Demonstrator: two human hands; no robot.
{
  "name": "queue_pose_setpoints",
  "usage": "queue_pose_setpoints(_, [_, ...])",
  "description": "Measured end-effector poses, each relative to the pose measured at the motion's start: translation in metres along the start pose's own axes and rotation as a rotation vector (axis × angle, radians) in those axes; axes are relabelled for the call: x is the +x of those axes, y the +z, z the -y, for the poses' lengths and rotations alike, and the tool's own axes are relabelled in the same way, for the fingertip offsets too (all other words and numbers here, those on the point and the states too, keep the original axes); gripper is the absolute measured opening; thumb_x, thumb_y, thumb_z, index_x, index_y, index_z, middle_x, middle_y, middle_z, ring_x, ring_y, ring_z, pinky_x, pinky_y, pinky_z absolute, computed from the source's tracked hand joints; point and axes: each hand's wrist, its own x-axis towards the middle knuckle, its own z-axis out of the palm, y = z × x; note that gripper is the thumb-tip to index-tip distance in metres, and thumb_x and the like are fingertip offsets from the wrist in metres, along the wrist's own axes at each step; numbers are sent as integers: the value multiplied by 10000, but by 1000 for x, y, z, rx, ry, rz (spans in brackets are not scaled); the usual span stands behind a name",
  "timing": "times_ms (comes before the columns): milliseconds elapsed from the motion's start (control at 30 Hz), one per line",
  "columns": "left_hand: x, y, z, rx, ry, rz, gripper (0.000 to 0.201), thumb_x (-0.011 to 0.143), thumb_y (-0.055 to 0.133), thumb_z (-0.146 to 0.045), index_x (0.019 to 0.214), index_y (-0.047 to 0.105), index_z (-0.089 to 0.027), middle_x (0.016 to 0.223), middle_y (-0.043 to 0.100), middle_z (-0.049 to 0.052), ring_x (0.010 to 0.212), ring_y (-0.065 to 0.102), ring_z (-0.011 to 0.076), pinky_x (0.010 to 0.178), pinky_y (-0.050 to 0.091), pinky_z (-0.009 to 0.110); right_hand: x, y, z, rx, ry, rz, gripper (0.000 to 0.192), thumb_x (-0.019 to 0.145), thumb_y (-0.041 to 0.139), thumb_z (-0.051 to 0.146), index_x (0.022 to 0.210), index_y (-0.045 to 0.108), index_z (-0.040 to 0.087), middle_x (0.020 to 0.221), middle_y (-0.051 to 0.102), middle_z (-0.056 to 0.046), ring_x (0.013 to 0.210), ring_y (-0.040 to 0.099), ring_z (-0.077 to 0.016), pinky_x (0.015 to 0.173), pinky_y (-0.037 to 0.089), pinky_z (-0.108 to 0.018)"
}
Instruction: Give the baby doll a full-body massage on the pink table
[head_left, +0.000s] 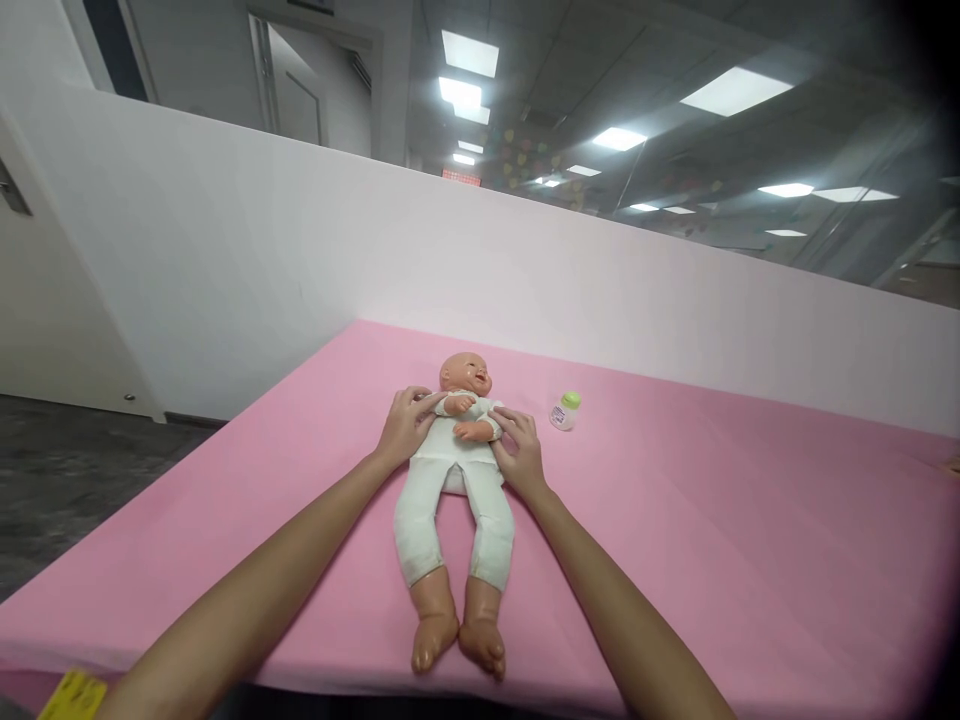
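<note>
A baby doll [456,470] lies on its back on a pink mattress [675,520], with its head toward the far white partition wall [300,250] and its bare feet toward the near edge of the mattress. The doll wears a white one-piece suit; both of its small arms are folded over the chest, and the face is turned a little to the side.

The person reaches forward with both bare arms, one on each side of the doll. The left hand [406,423] rests at the doll's shoulder on that side, the fingers bent and loosely spread, with the fingertips touching the white cloth near the neck. It does not close around anything. The right hand [519,450] lies against the other side of the doll's body, just beside the folded arm — its fingers are stretched out and slightly apart, the tips touching the suit at chest height. It also grips nothing; whether the palm presses on the mattress cannot be told.

A small baby bottle [564,411] with a green cap stands on the mattress near the doll's head, to the right of the right hand and apart from it. A yellow tag [73,694] shows at the lower left corner — the writing on it is too small to read.
</note>
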Motion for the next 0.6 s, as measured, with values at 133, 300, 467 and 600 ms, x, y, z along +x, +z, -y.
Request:
queue_pose_setpoints(133, [-1, 1, -4, 51, 21, 13, 396, 925, 572, -229, 1281, 722, -316, 1244, 651, 81, 1219, 534, 293, 1086, 451, 466, 2, -3, 1, -73, -73, 57, 464, 886, 600, 210, 1317, 705, 346, 1339, 667, -60, 1285, 537, -307, 1119, 453, -536])
queue_pose_setpoints(300, [0, -1, -4, -102, -73, 0, 333, 944, 553, -288, 1262, 648, -261, 1280, 685, 74, 1192, 612, 267, 1045, 483, 426, 2, -1, 1, -4, 42, -13, 316, 909, 642, 313, 1216, 708, 278, 1244, 705, -78, 1186, 588, -298, 991, 506, -467])
queue_pose_setpoints(467, [2, -3, 7, -270, -313, -137, 353, 913, 607, -346, 1253, 583, -255, 1296, 695, 80, 1189, 647, 266, 951, 516, 390, 3, 3, -6, 266, 370, -203, 327, 891, 667, 450, 1134, 642, 233, 1107, 714, -63, 1003, 649, -238, 838, 535, -359])
queue_pose_setpoints(600, [5, -5, 21, -353, -555, -275, 309, 899, 635, -390, 1149, 563, -225, 1245, 701, 113, 1153, 670, 272, 951, 525, 393, 7, 0, -21, 526, 592, -394, 447, 819, 713, 512, 1148, 576, 241, 1132, 709, -69, 940, 684, -225, 766, 552, -341])
